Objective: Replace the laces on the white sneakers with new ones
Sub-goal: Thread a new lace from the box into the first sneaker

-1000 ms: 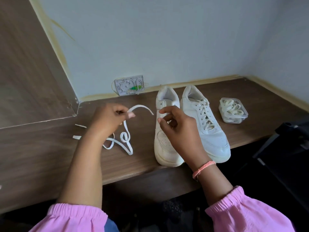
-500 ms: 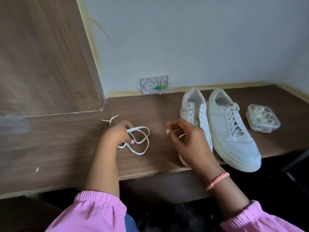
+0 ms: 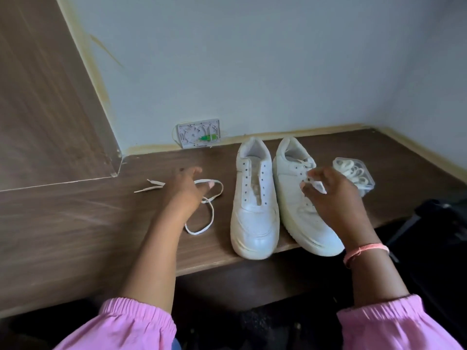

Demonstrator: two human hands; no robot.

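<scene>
Two white sneakers stand side by side on the wooden desk (image 3: 75, 223). The left sneaker (image 3: 255, 205) has bare eyelets and no lace. The right sneaker (image 3: 295, 210) is still laced. My right hand (image 3: 333, 198) is over its tongue, fingers curled, pinching a piece of its white lace (image 3: 319, 186). The removed lace (image 3: 208, 221) lies in loose loops on the desk left of the shoes. My left hand (image 3: 187, 190) hovers over that lace with fingers relaxed and spread, gripping nothing. A clear plastic box of new laces (image 3: 360, 179) sits right of the sneakers, partly hidden by my right hand.
A white wall socket plate (image 3: 198, 133) sits at the back where the desk meets the wall. A wooden side panel (image 3: 45, 97) rises at the left. The desk's front edge runs just below the sneaker toes. A dark object (image 3: 442, 223) is at the right.
My left hand has laid the removed lace on the desk and let it go. My right hand moved from the left sneaker to the right sneaker's lace.
</scene>
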